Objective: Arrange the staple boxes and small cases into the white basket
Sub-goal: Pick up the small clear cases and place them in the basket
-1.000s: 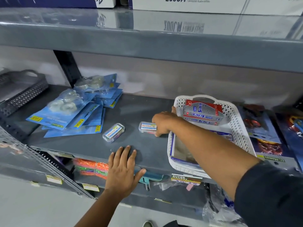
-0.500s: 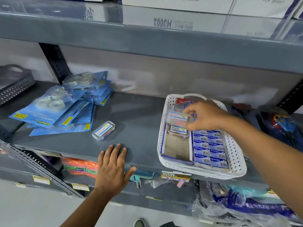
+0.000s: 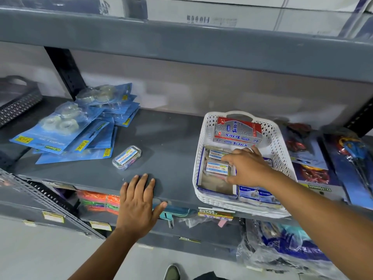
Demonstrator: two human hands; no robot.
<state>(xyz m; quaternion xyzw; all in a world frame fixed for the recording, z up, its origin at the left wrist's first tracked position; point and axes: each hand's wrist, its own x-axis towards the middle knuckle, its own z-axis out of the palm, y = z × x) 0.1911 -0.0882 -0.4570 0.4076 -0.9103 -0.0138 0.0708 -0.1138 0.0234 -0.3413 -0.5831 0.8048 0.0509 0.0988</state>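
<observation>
- Right hand (image 3: 247, 168) grip: fingers narrow around a small clear case (image 3: 217, 169), seating it in the white basket (image 3: 282, 156).
- Left hand (image 3: 137, 205): flat and spread on the shelf (image 3: 171, 150), holding nothing.
- Next move, judged: release, then reach far left for the last loose case (image 3: 126, 157).

grey metal shelving (image 3: 181, 47) | pale back wall (image 3: 201, 85) | light floor (image 3: 40, 255)

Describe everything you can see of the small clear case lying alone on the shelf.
The small clear case looks like transparent plastic, oblong with rounded corners, closed as far as can be seen. A white label with coloured print covers its top, and colourful contents show through the sides. It lies flat and askew on the grey shelf, just right of the blue blister packs, apart from the white basket. Neither hand touches it; the left hand rests flat on the shelf edge in front of it.
</observation>
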